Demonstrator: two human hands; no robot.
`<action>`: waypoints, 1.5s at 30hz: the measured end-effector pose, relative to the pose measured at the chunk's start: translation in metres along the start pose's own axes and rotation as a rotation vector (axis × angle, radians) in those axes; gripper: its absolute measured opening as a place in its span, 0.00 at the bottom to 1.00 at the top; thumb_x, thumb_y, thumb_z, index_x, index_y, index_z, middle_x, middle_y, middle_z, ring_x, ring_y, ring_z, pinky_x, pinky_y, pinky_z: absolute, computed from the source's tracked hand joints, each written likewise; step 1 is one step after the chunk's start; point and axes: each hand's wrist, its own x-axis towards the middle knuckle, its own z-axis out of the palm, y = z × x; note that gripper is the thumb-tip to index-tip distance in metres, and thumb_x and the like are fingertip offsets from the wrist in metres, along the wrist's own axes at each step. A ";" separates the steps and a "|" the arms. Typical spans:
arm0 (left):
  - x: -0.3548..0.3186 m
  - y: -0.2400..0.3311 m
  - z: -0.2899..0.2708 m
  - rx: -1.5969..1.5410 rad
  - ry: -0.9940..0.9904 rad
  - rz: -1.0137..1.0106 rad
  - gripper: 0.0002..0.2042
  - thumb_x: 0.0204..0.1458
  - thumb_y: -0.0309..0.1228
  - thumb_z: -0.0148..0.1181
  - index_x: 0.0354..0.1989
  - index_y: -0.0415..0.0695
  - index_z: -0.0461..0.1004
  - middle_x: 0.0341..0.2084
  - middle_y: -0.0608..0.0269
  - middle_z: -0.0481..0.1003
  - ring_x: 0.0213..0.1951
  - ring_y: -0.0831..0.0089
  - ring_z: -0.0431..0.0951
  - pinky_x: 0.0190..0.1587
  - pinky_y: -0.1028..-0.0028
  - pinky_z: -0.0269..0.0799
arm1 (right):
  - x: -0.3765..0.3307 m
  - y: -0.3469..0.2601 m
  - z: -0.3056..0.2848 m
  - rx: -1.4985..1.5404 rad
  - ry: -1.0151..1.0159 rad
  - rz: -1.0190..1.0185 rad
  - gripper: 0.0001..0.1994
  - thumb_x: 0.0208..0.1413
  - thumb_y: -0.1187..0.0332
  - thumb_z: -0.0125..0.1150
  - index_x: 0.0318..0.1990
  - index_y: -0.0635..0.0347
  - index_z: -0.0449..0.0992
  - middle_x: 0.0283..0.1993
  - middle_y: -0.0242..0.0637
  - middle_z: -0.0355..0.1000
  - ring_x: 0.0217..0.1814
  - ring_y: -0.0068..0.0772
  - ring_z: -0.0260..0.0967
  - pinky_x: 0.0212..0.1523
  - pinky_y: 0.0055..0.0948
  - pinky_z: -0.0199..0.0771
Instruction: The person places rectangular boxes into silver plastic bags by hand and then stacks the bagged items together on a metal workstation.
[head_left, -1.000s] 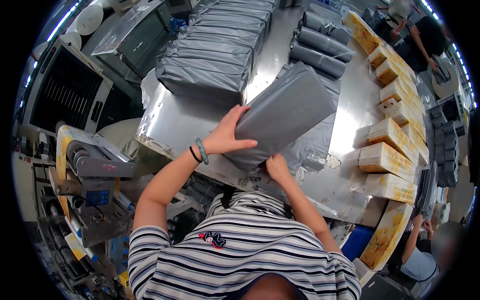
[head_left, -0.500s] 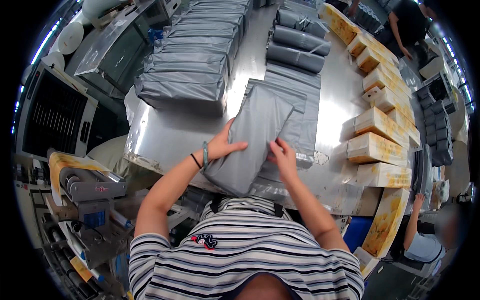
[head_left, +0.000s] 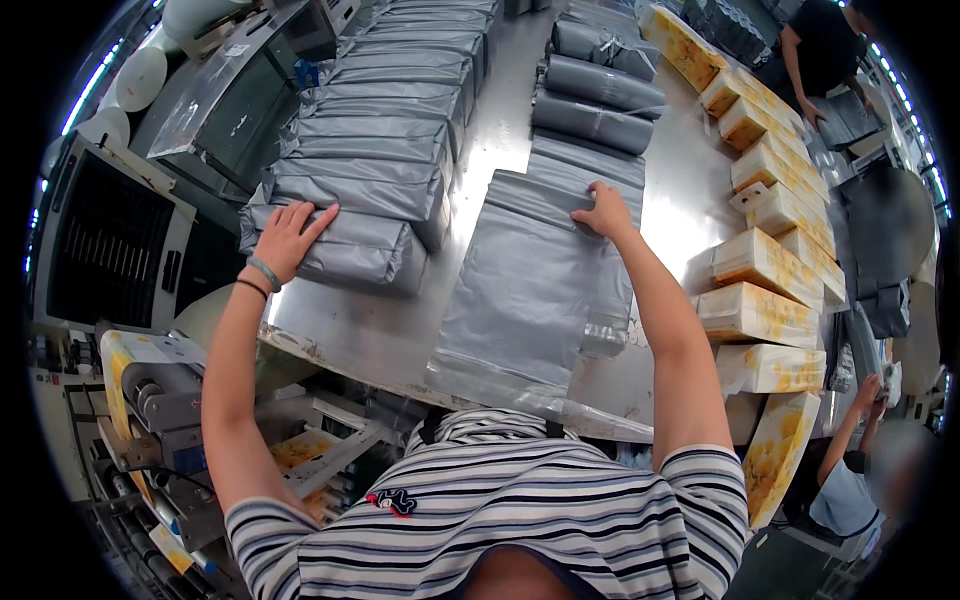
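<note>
**Two hands on grey bags at a steel table**

At the far left stands a dark machine (head_left: 110, 240) with a slatted front, and below it a roller unit with yellow printed film (head_left: 150, 390). The left hand (head_left: 285, 238) lies flat, fingers spread and relaxed, palm down on the nearest filled grey bag (head_left: 350, 250). That bag is the front one of a row of packed grey bags (head_left: 385, 110) running away along the left part of the steel table (head_left: 370, 330). The hand presses or rests on the bag's top; it is not curled around anything. Two bands circle the wrist.

In the middle of the table, directly in front of the person's striped shirt (head_left: 520, 520), lies a stack of flat, empty grey bags (head_left: 540, 290), its near edge hanging at the table's rim. The right hand (head_left: 603, 212) reaches over it to the far end, fingers bent down onto the upper edge of the top bag, thumb toward the left; whether it pinches the edge or only presses on it cannot be told. Just beyond that hand lie several rolled grey bundles (head_left: 595, 90) side by side.

To the right, a line of yellow-and-white wrapped packs (head_left: 765, 265) follows the table's edge. Farther right, another person in a dark top (head_left: 830, 45) stands at the far corner, and a further person's raised arm (head_left: 855, 425) shows low at the right rim.
</note>
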 end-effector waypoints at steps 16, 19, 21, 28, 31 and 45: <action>0.175 0.298 0.057 -0.532 0.002 0.179 0.37 0.48 0.52 0.55 0.65 0.49 0.54 0.66 0.52 0.48 0.66 0.52 0.45 0.65 0.50 0.36 | -0.114 0.057 -0.177 -0.230 -0.156 -0.527 0.15 0.49 0.60 0.61 0.42 0.56 0.73 0.38 0.37 0.72 0.43 0.42 0.70 0.42 0.39 0.69; 0.178 0.300 0.048 -0.486 0.036 0.211 0.36 0.49 0.53 0.54 0.64 0.50 0.56 0.66 0.51 0.49 0.66 0.53 0.46 0.64 0.49 0.38 | -0.239 0.158 -0.265 -0.138 -0.354 -0.111 0.28 0.34 0.63 0.72 0.47 0.57 0.71 0.45 0.41 0.69 0.51 0.43 0.65 0.52 0.34 0.65; 0.178 0.302 0.052 -0.470 0.052 0.190 0.35 0.49 0.52 0.54 0.64 0.50 0.56 0.66 0.51 0.49 0.66 0.52 0.46 0.64 0.49 0.38 | -0.286 0.200 -0.268 -0.401 -0.274 0.046 0.37 0.29 0.65 0.73 0.54 0.58 0.65 0.53 0.43 0.64 0.58 0.47 0.59 0.58 0.38 0.61; 0.178 0.281 0.026 -0.870 0.023 0.303 0.40 0.46 0.50 0.60 0.65 0.45 0.52 0.65 0.46 0.49 0.66 0.49 0.48 0.65 0.54 0.41 | -0.281 0.193 -0.233 -0.529 -0.088 -0.029 0.45 0.25 0.60 0.74 0.56 0.67 0.59 0.52 0.49 0.63 0.59 0.50 0.57 0.61 0.42 0.56; 0.159 0.278 -0.044 -1.254 0.170 0.326 0.42 0.45 0.47 0.63 0.65 0.41 0.49 0.64 0.45 0.50 0.65 0.52 0.50 0.66 0.60 0.44 | -0.238 0.096 -0.258 -0.040 0.139 -0.264 0.39 0.30 0.60 0.70 0.55 0.62 0.64 0.51 0.48 0.68 0.56 0.43 0.64 0.59 0.38 0.59; 0.147 0.302 -0.078 -1.012 0.409 0.166 0.32 0.47 0.28 0.59 0.62 0.38 0.55 0.59 0.45 0.58 0.61 0.50 0.58 0.63 0.62 0.51 | -0.483 0.056 -0.104 -0.408 0.290 0.675 0.51 0.30 0.55 0.72 0.67 0.46 0.51 0.67 0.61 0.42 0.65 0.65 0.43 0.59 0.55 0.50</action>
